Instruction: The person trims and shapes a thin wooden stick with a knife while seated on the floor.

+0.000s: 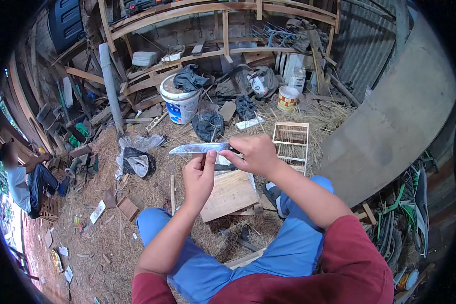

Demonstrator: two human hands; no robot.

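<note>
A knife [195, 148] with a broad grey blade is held level in front of me, its tip toward the left. My right hand [256, 153] is closed round its dark handle. Against the lower edge of the blade, my left hand [199, 177] presses its thumb, with the fingers curled behind; the fingertips are partly hidden. Beneath the hands lies a wooden board [230, 195], between my knees. A dark object and something pale show at its far edge, half covered by my right hand.
A white bucket [180, 105] and a small yellow-red tub [288, 99] stand ahead. A slatted wooden frame [291, 142] lies right of the board, near a large grey sheet [390, 126]. Another person [23, 177] sits at far left. Straw and scraps cover the ground.
</note>
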